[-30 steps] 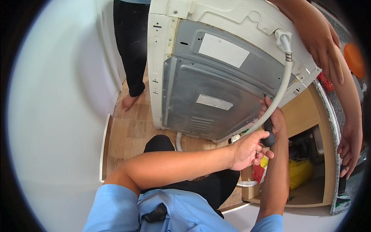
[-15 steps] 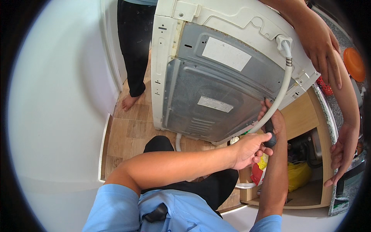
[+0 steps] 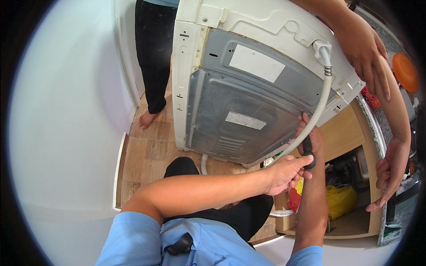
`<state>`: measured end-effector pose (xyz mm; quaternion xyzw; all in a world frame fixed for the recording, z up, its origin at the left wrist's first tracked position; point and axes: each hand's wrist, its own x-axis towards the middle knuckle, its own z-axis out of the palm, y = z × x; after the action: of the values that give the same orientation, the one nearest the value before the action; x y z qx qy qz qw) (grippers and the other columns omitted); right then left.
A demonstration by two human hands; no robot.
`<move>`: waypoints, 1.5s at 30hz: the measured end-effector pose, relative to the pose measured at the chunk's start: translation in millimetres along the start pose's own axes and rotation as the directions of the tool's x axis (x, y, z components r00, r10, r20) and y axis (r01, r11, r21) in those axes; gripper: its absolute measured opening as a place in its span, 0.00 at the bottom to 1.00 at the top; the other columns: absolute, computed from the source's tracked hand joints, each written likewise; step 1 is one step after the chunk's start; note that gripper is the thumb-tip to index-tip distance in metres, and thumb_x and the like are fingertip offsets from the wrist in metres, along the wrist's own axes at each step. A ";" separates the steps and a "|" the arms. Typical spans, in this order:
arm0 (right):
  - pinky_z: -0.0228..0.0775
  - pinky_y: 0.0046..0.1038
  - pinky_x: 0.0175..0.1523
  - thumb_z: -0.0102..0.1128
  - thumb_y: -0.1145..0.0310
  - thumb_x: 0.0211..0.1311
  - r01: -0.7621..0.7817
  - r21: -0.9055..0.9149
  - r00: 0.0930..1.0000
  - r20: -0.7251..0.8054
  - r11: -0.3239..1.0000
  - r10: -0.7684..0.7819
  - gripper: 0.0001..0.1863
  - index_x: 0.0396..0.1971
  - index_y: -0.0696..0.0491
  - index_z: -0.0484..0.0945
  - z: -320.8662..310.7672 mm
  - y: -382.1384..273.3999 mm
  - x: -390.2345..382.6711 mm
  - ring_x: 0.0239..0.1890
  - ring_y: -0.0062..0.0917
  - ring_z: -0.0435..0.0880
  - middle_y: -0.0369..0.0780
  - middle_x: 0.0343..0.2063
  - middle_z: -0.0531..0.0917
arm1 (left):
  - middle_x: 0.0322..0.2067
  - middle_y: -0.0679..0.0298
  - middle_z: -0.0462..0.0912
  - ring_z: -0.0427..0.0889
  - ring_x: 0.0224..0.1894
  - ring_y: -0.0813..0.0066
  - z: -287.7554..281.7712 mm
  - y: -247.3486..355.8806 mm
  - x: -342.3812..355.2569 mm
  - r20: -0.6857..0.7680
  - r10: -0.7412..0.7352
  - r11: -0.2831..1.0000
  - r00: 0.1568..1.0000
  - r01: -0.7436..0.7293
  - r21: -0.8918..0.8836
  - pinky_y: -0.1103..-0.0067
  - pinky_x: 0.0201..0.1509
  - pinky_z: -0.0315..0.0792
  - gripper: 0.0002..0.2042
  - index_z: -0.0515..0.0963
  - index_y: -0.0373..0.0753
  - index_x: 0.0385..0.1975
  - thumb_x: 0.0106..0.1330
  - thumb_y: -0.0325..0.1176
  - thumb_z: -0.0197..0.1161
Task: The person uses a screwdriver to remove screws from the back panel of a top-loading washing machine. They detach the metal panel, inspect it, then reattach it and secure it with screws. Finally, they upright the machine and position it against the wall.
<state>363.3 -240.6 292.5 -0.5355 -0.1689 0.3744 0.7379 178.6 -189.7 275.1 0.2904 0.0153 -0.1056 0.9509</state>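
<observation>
A black-handled screwdriver [image 3: 308, 148] points up at the right edge of the grey metal back panel [image 3: 213, 106] of a white washing machine [image 3: 180, 84]. My left hand [image 3: 286, 174] reaches across and grips the butt of its handle, thumb on top. Farther up, my right hand [image 3: 315, 138] is closed round the screwdriver, its fingertips close to the panel. The screw end is too small to make out. A white inlet hose [image 3: 325, 91] curves down from the machine's top right and passes in front of my right hand.
Another person's arms [image 3: 395, 111] reach over the machine from the top right; their dark-trousered leg [image 3: 153, 57] stands at its left. An open wooden cabinet [image 3: 344, 128] holds a yellow bag [image 3: 341, 201]. A grey drain hose [image 3: 204, 164] meets the wood-look floor [image 3: 151, 148].
The machine and panel sit slightly farther left in view. My hands stay on the screwdriver with little visible movement. The other person's lower hand has shifted slightly left.
</observation>
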 end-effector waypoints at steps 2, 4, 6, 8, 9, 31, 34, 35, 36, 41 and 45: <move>0.63 0.17 0.20 0.61 0.60 0.68 0.033 0.081 0.999 -0.017 0.996 -0.032 0.13 0.38 0.54 0.73 11.4 7.0 -5.7 0.16 0.13 0.68 0.28 0.17 0.69 | 0.37 0.57 0.78 0.71 0.28 0.83 -2.8 -1.0 1.6 0.031 -0.020 0.998 0.999 0.022 -0.063 0.87 0.24 0.62 0.15 0.69 0.42 0.46 0.71 0.45 0.59; 0.61 0.16 0.19 0.60 0.61 0.69 0.043 0.175 0.999 0.021 0.984 -0.048 0.11 0.39 0.54 0.73 17.5 10.9 -8.9 0.15 0.12 0.65 0.27 0.16 0.67 | 0.37 0.58 0.78 0.72 0.27 0.83 -5.1 0.9 1.5 0.054 -0.023 0.998 0.998 0.026 -0.051 0.86 0.23 0.63 0.16 0.70 0.41 0.46 0.70 0.46 0.60; 0.59 0.16 0.20 0.58 0.59 0.70 0.019 0.282 0.992 0.116 0.959 -0.053 0.12 0.40 0.52 0.72 15.9 16.0 -7.8 0.17 0.13 0.67 0.27 0.18 0.69 | 0.37 0.57 0.79 0.73 0.28 0.82 -9.2 4.0 -2.1 0.064 -0.013 0.999 0.998 0.011 0.033 0.85 0.23 0.66 0.18 0.71 0.38 0.45 0.69 0.47 0.62; 0.58 0.16 0.19 0.57 0.60 0.71 0.013 0.284 0.990 0.130 0.959 -0.052 0.10 0.40 0.52 0.72 20.2 15.9 -8.4 0.16 0.13 0.65 0.27 0.17 0.68 | 0.36 0.57 0.78 0.74 0.28 0.82 -7.5 5.3 -3.7 -0.027 0.074 0.980 0.997 -0.067 0.187 0.84 0.24 0.68 0.22 0.71 0.36 0.45 0.67 0.50 0.63; 0.57 0.16 0.18 0.57 0.61 0.71 0.008 0.307 0.992 0.119 0.952 -0.047 0.10 0.40 0.52 0.72 21.0 15.8 -7.9 0.16 0.12 0.65 0.27 0.17 0.67 | 0.36 0.57 0.78 0.74 0.28 0.81 -6.1 5.7 -2.7 -0.064 0.118 0.960 0.991 -0.097 0.263 0.84 0.25 0.70 0.24 0.71 0.34 0.44 0.66 0.52 0.64; 0.63 0.15 0.23 0.51 0.60 0.73 0.115 0.249 0.985 0.100 0.962 -0.144 0.13 0.48 0.53 0.73 19.9 25.2 -13.1 0.18 0.11 0.67 0.27 0.21 0.71 | 0.29 0.70 0.78 0.67 0.22 0.84 -22.8 2.4 9.2 0.062 0.040 0.994 0.997 -0.046 0.098 0.83 0.26 0.64 0.19 0.73 0.44 0.40 0.65 0.54 0.65; 0.64 0.17 0.25 0.53 0.61 0.71 0.152 0.228 0.984 0.057 0.962 -0.169 0.13 0.49 0.52 0.73 23.1 26.9 -13.7 0.21 0.13 0.70 0.27 0.22 0.71 | 0.28 0.67 0.78 0.74 0.26 0.79 -8.6 11.2 15.6 -0.154 0.145 0.908 0.977 -0.070 0.413 0.79 0.32 0.71 0.25 0.73 0.36 0.43 0.64 0.54 0.65; 0.61 0.17 0.22 0.53 0.60 0.71 0.105 0.274 0.992 0.039 0.956 -0.121 0.12 0.46 0.52 0.73 23.6 26.5 -11.0 0.19 0.13 0.67 0.27 0.20 0.70 | 0.28 0.66 0.78 0.76 0.27 0.77 -2.9 12.1 17.3 -0.225 0.206 0.861 0.952 -0.067 0.504 0.77 0.34 0.73 0.27 0.73 0.34 0.45 0.64 0.55 0.66; 0.58 0.16 0.19 0.54 0.60 0.72 0.067 0.314 0.997 0.013 0.947 -0.075 0.12 0.44 0.52 0.74 19.2 21.8 -8.7 0.16 0.12 0.65 0.26 0.18 0.69 | 0.29 0.66 0.78 0.77 0.30 0.76 5.0 15.2 15.5 -0.218 0.214 0.786 0.952 -0.036 0.617 0.77 0.35 0.74 0.28 0.73 0.33 0.46 0.64 0.55 0.65; 0.54 0.17 0.15 0.55 0.59 0.71 0.074 0.034 0.967 -0.245 0.997 -0.063 0.11 0.40 0.52 0.74 29.4 2.7 -20.2 0.13 0.12 0.61 0.26 0.14 0.66 | 0.24 0.68 0.70 0.68 0.23 0.80 -2.8 -4.5 -5.7 -0.250 0.119 0.904 0.961 -0.001 0.427 0.79 0.25 0.66 0.25 0.75 0.34 0.39 0.63 0.54 0.64; 0.54 0.17 0.14 0.51 0.62 0.72 0.213 0.063 0.958 -0.210 0.975 -0.195 0.12 0.38 0.55 0.74 16.3 -17.1 -72.1 0.11 0.13 0.62 0.27 0.13 0.66 | 0.30 0.60 0.73 0.74 0.31 0.73 -85.9 -46.2 -41.0 -0.334 0.009 0.992 0.942 0.034 0.121 0.79 0.32 0.72 0.14 0.72 0.33 0.47 0.68 0.35 0.61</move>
<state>311.3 -285.2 325.2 -0.5185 -0.1313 0.2467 0.8081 131.7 -171.4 182.1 0.3629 0.1714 -0.0616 0.9139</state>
